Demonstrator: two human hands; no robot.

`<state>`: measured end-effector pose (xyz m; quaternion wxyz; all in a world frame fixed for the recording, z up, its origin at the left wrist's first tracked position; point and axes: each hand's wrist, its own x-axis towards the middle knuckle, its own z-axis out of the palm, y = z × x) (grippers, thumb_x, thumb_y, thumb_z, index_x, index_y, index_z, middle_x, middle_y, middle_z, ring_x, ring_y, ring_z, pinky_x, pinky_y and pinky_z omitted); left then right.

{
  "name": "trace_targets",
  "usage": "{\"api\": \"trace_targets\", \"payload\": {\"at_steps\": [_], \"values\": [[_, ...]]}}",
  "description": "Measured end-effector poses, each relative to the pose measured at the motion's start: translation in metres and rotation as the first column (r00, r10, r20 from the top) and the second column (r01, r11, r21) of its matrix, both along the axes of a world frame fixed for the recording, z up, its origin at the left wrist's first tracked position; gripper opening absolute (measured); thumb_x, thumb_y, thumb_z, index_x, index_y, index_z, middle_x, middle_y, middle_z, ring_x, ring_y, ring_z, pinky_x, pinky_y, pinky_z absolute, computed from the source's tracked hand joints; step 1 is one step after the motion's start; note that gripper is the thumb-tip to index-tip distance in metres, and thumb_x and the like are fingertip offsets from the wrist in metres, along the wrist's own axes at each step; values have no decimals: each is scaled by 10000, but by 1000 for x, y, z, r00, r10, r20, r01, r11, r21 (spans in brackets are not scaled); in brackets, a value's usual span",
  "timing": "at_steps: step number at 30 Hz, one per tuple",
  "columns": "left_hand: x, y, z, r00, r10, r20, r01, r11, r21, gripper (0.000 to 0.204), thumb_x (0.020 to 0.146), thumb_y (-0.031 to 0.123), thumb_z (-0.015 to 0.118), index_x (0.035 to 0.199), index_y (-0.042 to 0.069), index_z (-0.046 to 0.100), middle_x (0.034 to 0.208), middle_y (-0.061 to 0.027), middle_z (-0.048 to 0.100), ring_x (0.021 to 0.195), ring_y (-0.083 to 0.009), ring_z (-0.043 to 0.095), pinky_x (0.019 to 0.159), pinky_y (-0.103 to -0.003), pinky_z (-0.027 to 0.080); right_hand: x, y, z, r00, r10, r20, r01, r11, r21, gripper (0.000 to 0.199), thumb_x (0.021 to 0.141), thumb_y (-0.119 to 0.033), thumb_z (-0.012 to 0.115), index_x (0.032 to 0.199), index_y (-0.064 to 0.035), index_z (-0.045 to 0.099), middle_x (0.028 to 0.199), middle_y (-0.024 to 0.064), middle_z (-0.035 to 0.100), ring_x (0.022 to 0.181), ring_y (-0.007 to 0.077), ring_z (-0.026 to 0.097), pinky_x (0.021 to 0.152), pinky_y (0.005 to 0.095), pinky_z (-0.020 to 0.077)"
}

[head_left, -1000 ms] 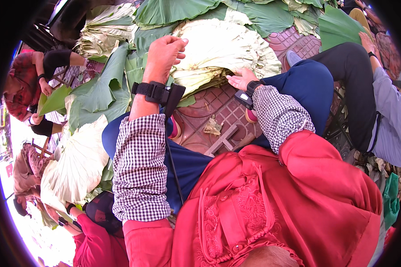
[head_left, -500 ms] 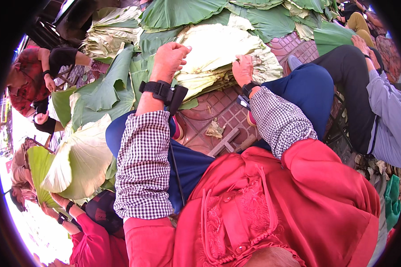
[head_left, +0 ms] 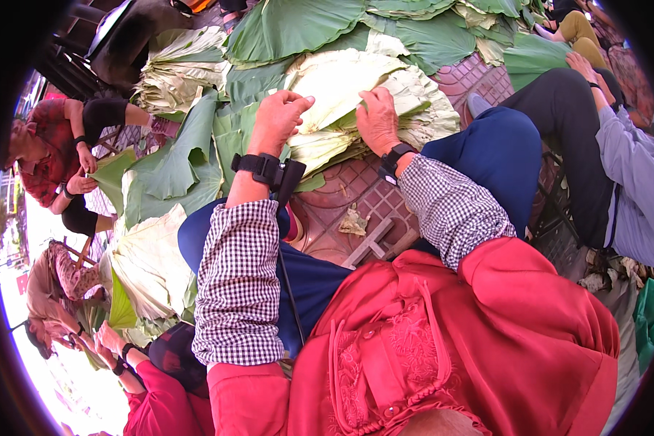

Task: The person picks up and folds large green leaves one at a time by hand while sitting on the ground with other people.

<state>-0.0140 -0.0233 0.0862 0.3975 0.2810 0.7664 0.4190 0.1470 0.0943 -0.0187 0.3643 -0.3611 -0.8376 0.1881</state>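
A thick stack of large pale lotus leaves (head_left: 432,112) lies on the ground in front of my knees. My left hand (head_left: 276,122) is over its near left edge, fingers curled and thumb stretched to the right; whatever they hold is hidden. My right hand (head_left: 378,125) pinches the near edge of the top pale leaf (head_left: 334,83), where a bit of green shows by the fingertips. The leaf spreads between and beyond both hands. Each wrist wears a black strap, and checked sleeves cover my forearms.
Large green leaves (head_left: 294,29) lie beyond the stack, and more (head_left: 174,160) to its left. Another folded stack (head_left: 182,69) sits far left. A dry scrap (head_left: 353,221) rests on the red paving (head_left: 334,192). Co-workers sit at left and right, one with a grey-blue sleeve (head_left: 628,156).
My right hand has moved left and slightly nearer, turning inward at the leaf edge. My left hand has come slightly nearer. At left, co-workers' hands and leaves have shifted.
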Motion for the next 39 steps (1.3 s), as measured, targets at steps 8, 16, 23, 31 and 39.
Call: {"api": "trace_targets", "payload": {"at_steps": [8,16,23,31,39], "values": [[4,-3,-11,960,149,238,-175,980,92,350,829,277,635,1043,22,527,939,-84,568,792,-215,581,580,-331,506,-39,-66,53,829,534,-166,-529,845,77,205,719,-25,557,919,-27,600,1025,138,563,964,335,536,833,387,463],[-12,-8,-4,652,561,510,-672,739,47,278,890,258,522,1061,41,489,1051,-106,448,911,-266,485,589,-449,551,17,18,-54,888,-421,-183,-103,205,-973,271,819,-154,572,1083,-91,572,878,72,579,679,204,576,566,327,444],[-21,-17,-3,644,558,524,-727,659,192,365,898,309,505,1124,27,456,1038,-101,460,895,-249,490,658,-454,551,55,38,-74,781,-625,1,-170,-214,-962,589,875,-255,547,1386,-138,279,1445,176,203,1224,355,349,962,484,370],[-35,-13,-23,703,559,440,-684,701,202,250,904,182,507,1092,17,516,1019,-97,531,829,-206,552,687,-401,560,66,52,-87,698,-714,-50,-385,-315,-867,532,893,-246,488,1380,-121,313,1437,158,234,1250,366,312,968,505,349],[-50,-11,-62,922,383,49,-384,894,231,149,841,83,581,944,-2,515,837,-73,431,687,-252,530,727,-448,555,23,52,-58,954,-45,-296,-144,797,-587,326,819,-129,563,1116,3,595,1166,161,577,1035,248,553,897,293,426]]}}
